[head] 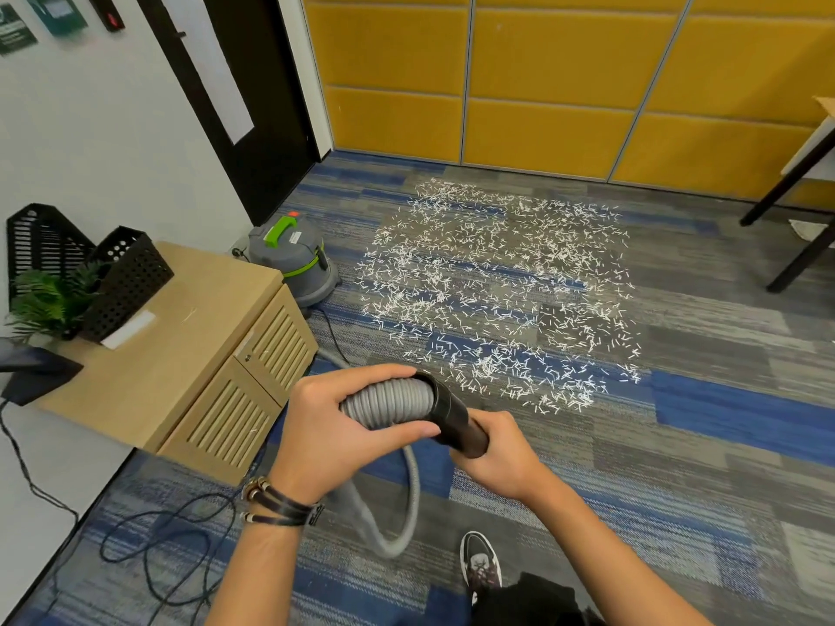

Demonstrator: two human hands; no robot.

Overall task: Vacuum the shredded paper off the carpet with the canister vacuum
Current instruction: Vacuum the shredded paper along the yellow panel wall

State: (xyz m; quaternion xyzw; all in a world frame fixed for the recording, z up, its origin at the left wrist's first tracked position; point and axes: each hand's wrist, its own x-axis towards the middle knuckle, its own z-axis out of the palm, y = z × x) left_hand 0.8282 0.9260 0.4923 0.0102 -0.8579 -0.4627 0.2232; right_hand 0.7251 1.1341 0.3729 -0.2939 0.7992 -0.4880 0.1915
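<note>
Left hand (325,438) gripping grey hose (384,402), right hand (497,458) gripping black tube (452,411), shredded paper (497,286) scattered on carpet (700,467)

Bright even light, wide-angle edge bending

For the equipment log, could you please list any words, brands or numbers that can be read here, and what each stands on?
No text is legible.
Wall signs: printed, but too blurred to read.
White label on the canister vacuum: too small to read.
</note>
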